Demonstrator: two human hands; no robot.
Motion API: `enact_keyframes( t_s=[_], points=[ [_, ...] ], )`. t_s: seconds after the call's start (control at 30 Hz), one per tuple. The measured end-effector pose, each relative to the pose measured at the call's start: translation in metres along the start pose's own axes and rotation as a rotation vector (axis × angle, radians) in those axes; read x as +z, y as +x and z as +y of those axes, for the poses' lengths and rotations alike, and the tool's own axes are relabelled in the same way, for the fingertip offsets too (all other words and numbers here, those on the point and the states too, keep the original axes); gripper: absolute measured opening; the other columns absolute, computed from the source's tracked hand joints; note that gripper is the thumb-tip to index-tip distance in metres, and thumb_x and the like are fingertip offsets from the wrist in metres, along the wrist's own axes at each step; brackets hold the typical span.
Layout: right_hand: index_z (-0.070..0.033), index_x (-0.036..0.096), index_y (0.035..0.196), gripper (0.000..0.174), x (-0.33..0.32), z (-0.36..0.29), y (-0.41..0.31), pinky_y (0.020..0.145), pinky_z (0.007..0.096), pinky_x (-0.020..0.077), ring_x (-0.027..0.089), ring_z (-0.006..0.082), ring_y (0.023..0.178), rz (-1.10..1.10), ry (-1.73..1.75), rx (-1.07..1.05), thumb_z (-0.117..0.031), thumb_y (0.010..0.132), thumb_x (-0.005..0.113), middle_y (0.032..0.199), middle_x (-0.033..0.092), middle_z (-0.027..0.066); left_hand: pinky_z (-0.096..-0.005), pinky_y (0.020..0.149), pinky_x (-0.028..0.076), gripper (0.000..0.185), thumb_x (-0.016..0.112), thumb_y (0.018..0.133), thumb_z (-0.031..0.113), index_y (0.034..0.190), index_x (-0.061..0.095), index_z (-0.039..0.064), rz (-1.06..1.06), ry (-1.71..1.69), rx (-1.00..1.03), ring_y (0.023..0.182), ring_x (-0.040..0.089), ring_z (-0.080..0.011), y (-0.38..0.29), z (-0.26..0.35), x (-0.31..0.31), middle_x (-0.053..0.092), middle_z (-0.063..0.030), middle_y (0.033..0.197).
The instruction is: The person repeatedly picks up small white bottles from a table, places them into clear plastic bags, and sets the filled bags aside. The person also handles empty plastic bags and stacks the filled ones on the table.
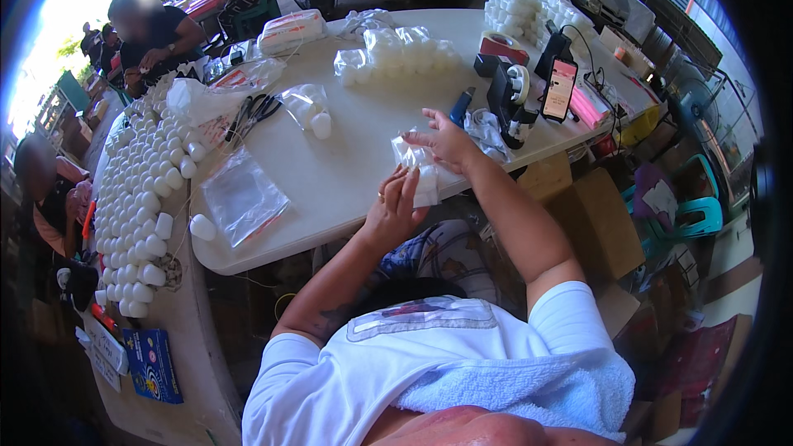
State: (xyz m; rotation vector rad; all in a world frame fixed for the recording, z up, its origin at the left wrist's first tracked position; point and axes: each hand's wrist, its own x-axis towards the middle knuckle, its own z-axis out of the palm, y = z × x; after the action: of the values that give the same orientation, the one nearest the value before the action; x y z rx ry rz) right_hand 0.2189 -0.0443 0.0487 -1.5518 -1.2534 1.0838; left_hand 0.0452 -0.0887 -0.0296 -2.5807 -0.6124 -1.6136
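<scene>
A small clear plastic bag (427, 189) with whitish contents hangs between my hands at the table's front edge. My left hand (396, 195) lies against its near side, fingers stretched along the plastic and a ring on one finger. Around the bag's upper end is my right hand (445, 141), its fingers spread; whether they pinch the plastic is hard to tell. Flat clear bags (245, 195) lie in a stack to the left. Beside them rests a loose white rounded piece (202, 227). Farther back, an open clear bag (305, 108) has similar pieces in and by it.
Many white pieces (145, 198) cover the left table. Filled bags (399, 56) stand at the back, with more bags (511, 9) behind right. Black scissors (257, 111), a tape dispenser (505, 96), a blue-handled cutter (461, 105) and a phone (559, 90) surround the work area. Other people sit at left.
</scene>
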Motion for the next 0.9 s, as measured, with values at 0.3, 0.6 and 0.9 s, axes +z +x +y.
enact_keyframes(
  t_s=[0.3,0.6,0.9],
  points=[
    [-0.003,0.059,0.117,0.043,-0.007,0.061,-0.020,0.083,0.0306,0.0483,0.057,0.0179,0.102,0.425,-0.091,-0.405,-0.032,0.086,0.070,0.111,0.061,0.0104,-0.0536,0.104,0.034,0.096,0.080,0.065,0.014,0.145,0.028,0.010,-0.124,0.203,-0.373,0.127,0.031,-0.0513,0.008,0.003,-0.042,0.022,-0.0304,0.140],
    [-0.003,0.064,0.099,0.025,-0.031,0.058,-0.022,0.080,0.0358,0.0488,0.060,0.0274,0.097,0.411,-0.346,-0.588,-0.022,0.085,0.069,0.101,0.064,0.0125,-0.0440,0.096,0.044,0.083,0.082,0.066,0.037,0.135,0.048,0.008,-0.391,0.011,-0.873,0.118,0.048,-0.0409,0.072,-0.061,-0.037,0.043,-0.0262,0.127],
    [-0.004,0.066,0.088,0.019,-0.021,0.069,0.002,0.083,0.0418,0.0437,0.060,0.0302,0.092,0.415,-0.636,-0.674,-0.022,0.082,0.068,0.090,0.064,0.0112,-0.0433,0.108,0.034,0.098,0.083,0.068,0.032,0.145,0.029,0.007,-0.069,0.316,-0.996,0.130,0.035,-0.0438,0.187,-0.210,0.016,0.028,-0.0305,0.139]
  ],
)
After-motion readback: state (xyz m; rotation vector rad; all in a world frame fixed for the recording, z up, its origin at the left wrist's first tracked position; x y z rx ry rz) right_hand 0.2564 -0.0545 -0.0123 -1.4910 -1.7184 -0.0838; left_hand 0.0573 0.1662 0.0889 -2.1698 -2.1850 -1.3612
